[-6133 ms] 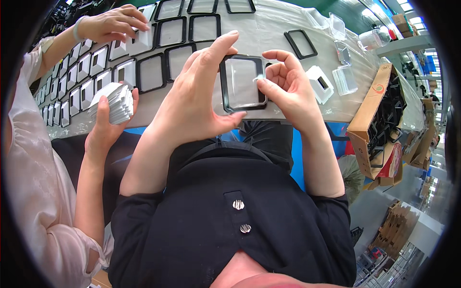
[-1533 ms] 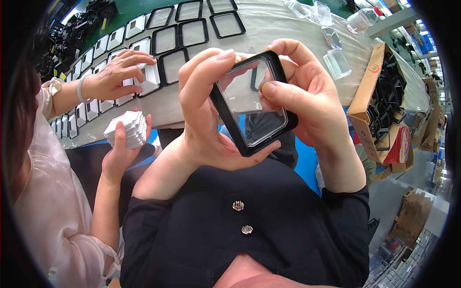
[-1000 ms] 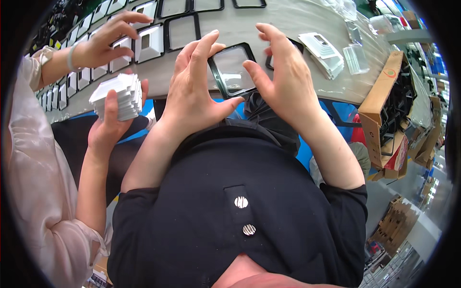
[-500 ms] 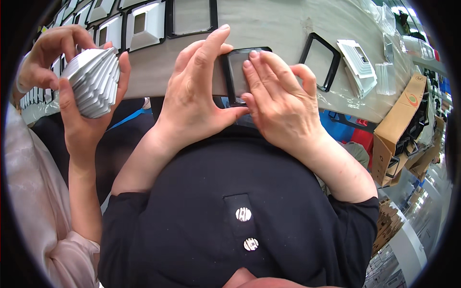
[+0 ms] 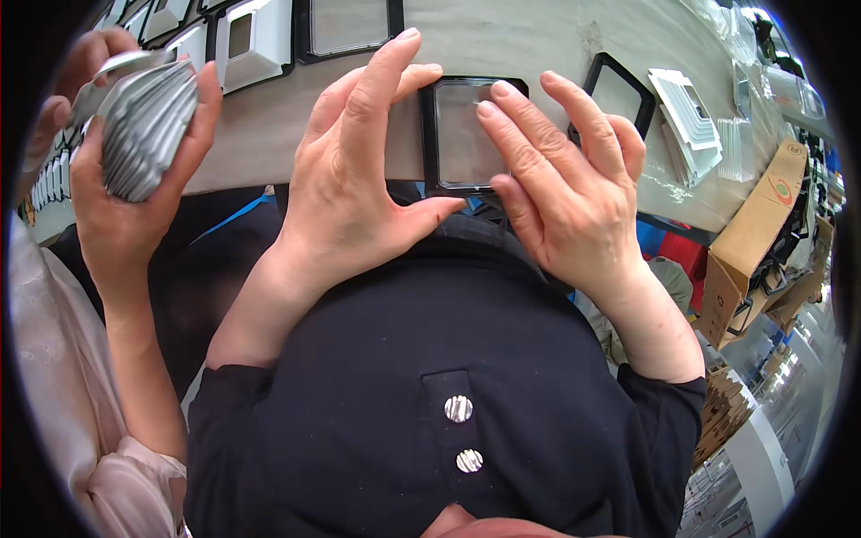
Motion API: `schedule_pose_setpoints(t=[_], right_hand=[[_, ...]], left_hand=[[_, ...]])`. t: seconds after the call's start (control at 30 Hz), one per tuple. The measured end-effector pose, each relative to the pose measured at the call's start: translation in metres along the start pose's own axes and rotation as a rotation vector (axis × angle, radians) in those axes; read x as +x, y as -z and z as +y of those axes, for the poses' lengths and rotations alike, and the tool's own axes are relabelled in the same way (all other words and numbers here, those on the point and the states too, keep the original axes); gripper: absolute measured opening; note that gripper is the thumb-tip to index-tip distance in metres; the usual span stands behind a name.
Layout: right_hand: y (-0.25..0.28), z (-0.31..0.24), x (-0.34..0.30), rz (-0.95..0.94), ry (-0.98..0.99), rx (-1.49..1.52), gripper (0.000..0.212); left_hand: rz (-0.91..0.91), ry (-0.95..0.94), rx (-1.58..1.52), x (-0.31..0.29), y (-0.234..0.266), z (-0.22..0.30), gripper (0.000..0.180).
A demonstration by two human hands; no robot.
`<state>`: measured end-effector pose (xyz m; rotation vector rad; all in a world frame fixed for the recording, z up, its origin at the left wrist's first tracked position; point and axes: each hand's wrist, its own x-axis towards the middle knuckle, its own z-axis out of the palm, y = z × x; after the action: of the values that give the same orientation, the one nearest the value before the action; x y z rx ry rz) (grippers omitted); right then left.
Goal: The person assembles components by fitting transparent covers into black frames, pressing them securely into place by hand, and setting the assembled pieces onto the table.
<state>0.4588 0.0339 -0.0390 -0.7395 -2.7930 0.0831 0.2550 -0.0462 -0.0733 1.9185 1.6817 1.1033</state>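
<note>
A black rectangular frame (image 5: 430,134) with a clear pane (image 5: 459,148) in it lies at the near edge of the table, in front of my body. My left hand (image 5: 345,170) is beside its left side, thumb and fingers spread wide; the thumb reaches along the near edge and a fingertip is by the far left corner. My right hand (image 5: 574,184) has two outstretched fingertips on the pane's right part, with the other fingers apart. Neither hand grips the frame. Another black frame (image 5: 646,117), seemingly without a pane, lies just past my right hand.
White stepped parts (image 5: 686,121) are stacked at the right, beside thin clear sheets (image 5: 734,148). A cardboard box (image 5: 753,229) of black frames stands off the table's right end. At left, a co-worker's hand (image 5: 126,224) holds white pieces (image 5: 148,134). Framed white parts (image 5: 256,45) line the back.
My right hand has slid rightward over the pane and its fingers have spread, uncovering more of it. The left hand stays beside the frame. The co-worker's other hand has moved with a white piece.
</note>
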Motion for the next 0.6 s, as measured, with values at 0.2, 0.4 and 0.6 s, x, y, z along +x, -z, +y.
schedule_pose_setpoints(t=[0.2, 0.4, 0.6], right_hand=[[-0.010, -0.005, 0.006, 0.009, 0.006, 0.034, 0.043], [-0.014, -0.015, 0.004, -0.003, 0.006, 0.018, 0.043], [-0.012, -0.005, 0.012, 0.033, 0.029, 0.084, 0.038]], left_hand=[[-0.037, -0.003, -0.005, 0.001, 0.005, 0.004, 0.122], [-0.050, 0.040, -0.023, 0.004, 0.008, 0.005, 0.124], [-0.058, 0.004, -0.061, 0.008, 0.006, 0.003, 0.125]])
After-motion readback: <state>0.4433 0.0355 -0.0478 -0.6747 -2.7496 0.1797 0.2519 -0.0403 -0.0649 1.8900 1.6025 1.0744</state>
